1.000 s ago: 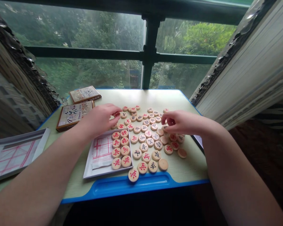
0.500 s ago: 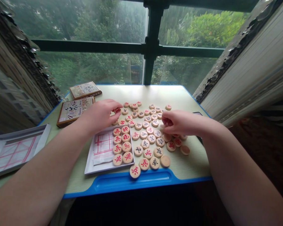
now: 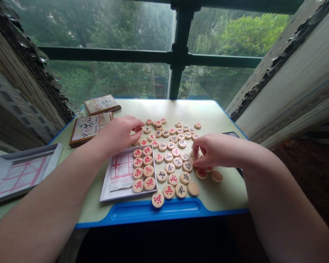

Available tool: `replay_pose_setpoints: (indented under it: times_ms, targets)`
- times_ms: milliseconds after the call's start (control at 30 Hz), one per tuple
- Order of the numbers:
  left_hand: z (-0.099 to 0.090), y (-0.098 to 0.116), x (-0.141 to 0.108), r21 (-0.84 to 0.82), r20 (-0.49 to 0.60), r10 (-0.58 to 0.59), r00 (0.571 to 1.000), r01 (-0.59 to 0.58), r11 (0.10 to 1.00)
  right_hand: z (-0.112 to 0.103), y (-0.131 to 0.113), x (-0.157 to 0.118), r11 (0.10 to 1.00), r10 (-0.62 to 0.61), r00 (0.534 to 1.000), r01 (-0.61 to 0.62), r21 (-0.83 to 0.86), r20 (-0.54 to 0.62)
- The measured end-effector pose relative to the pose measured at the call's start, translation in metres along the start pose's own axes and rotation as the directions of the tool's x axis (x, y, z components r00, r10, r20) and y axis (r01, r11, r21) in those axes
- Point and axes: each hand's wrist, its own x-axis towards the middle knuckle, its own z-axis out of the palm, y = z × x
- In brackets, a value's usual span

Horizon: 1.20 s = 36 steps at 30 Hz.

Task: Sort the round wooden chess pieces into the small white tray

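Round wooden pieces (image 3: 178,162), marked in red or black, lie loosely spread over the middle of the surface (image 3: 192,109), a few with blank faces up. At their far left, the left hand (image 3: 123,133) curls its fingers around a red-marked piece (image 3: 138,129); whether it grips it cannot be told. The right hand (image 3: 212,150) bends thumb and forefinger toward each other at a pale piece, its grip likewise unclear. Just beside the spread, a white tray (image 3: 105,184) holds eight red-marked pieces in two columns. Farther left are two printed boxes (image 3: 90,128) and another white tray (image 3: 55,157).
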Motion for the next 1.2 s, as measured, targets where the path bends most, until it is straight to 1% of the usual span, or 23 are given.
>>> replay_pose_setpoints:
  times_ms: [100, 200, 333, 467, 533, 567, 600, 667, 700, 733, 767, 833, 933, 1000, 1067, 1133, 1200]
  targets:
    - [0.0, 0.0, 0.0, -0.001, 0.01, 0.0, 1.0, 0.0, 1.0, 0.001, -0.001, 0.002, 0.999, -0.034, 0.998, 0.033, -0.023, -0.054]
    - [0.001, -0.001, 0.0, 0.0, 0.017, 0.002, 1.0, -0.002, 1.0, 0.001, 0.002, 0.004, 0.999, -0.041, 0.998, 0.041, -0.006, -0.052]
    - [0.003, -0.003, 0.001, -0.008, 0.028, -0.021, 0.999, 0.021, 1.0, 0.001, 0.004, 0.006, 0.997, -0.081, 0.996, 0.081, -0.014, -0.043]
    - [0.004, -0.005, 0.001, -0.012, 0.038, -0.034, 0.999, 0.034, 0.999, 0.0, 0.001, 0.005, 0.995, -0.089, 0.993, 0.085, -0.054, -0.079]
    - [0.003, -0.004, 0.001, -0.061, 0.021, -0.042, 0.999, 0.043, 0.997, 0.002, -0.001, 0.003, 0.993, -0.1, 0.99, 0.092, -0.078, -0.097]
    - [0.001, -0.002, 0.001, -0.122, 0.006, -0.065, 0.998, 0.065, 0.99, 0.002, -0.003, 0.002, 0.991, -0.109, 0.988, 0.1, -0.09, -0.105]
    - [-0.001, 0.001, 0.001, -0.209, -0.002, -0.105, 0.994, 0.102, 0.972, 0.003, -0.005, 0.001, 0.989, -0.117, 0.986, 0.105, -0.104, -0.117]
    - [-0.007, 0.011, 0.0, -0.396, 0.029, -0.19, 0.981, 0.186, 0.899, 0.005, -0.009, -0.002, 0.986, -0.115, 0.984, 0.096, -0.138, -0.133]
    - [-0.011, 0.018, -0.001, -0.444, 0.059, -0.197, 0.979, 0.202, 0.873, 0.006, -0.012, -0.004, 0.985, -0.104, 0.983, 0.08, -0.153, -0.151]
    - [-0.015, 0.025, -0.003, -0.467, 0.069, -0.177, 0.982, 0.189, 0.864, 0.007, -0.014, -0.007, 0.984, -0.09, 0.98, 0.061, -0.165, -0.179]
    - [-0.019, 0.033, -0.005, -0.458, 0.061, -0.145, 0.988, 0.157, 0.875, 0.008, -0.017, -0.009, 0.982, -0.095, 0.975, 0.059, -0.177, -0.201]
    - [-0.024, 0.049, -0.011, -0.408, -0.009, -0.088, 0.996, 0.077, 0.91, 0.009, -0.021, -0.014, 0.981, -0.096, 0.97, 0.054, -0.187, -0.222]
    - [-0.025, 0.062, -0.024, -0.341, 0.016, 0.024, 1.0, -0.017, 0.94, 0.009, -0.024, -0.02, 0.98, -0.114, 0.968, 0.073, -0.184, -0.224]
    - [-0.022, 0.06, -0.033, -0.267, 0.011, 0.062, 0.998, -0.057, 0.962, 0.008, -0.023, -0.024, 0.979, -0.137, 0.968, 0.1, -0.178, -0.21]
    - [-0.017, 0.052, -0.041, -0.238, 0.027, 0.06, 0.998, -0.052, 0.97, 0.006, -0.019, -0.027, 0.976, -0.169, 0.967, 0.137, -0.169, -0.191]
    - [-0.012, 0.04, -0.046, -0.268, 0.044, -0.01, 0.999, 0.021, 0.963, 0.002, -0.014, -0.03, 0.976, -0.187, 0.964, 0.161, -0.147, -0.187]
    - [-0.009, 0.029, -0.047, -0.335, 0.058, -0.107, 0.993, 0.12, 0.935, -0.002, -0.007, -0.034, 0.985, -0.157, 0.964, 0.137, -0.105, -0.215]
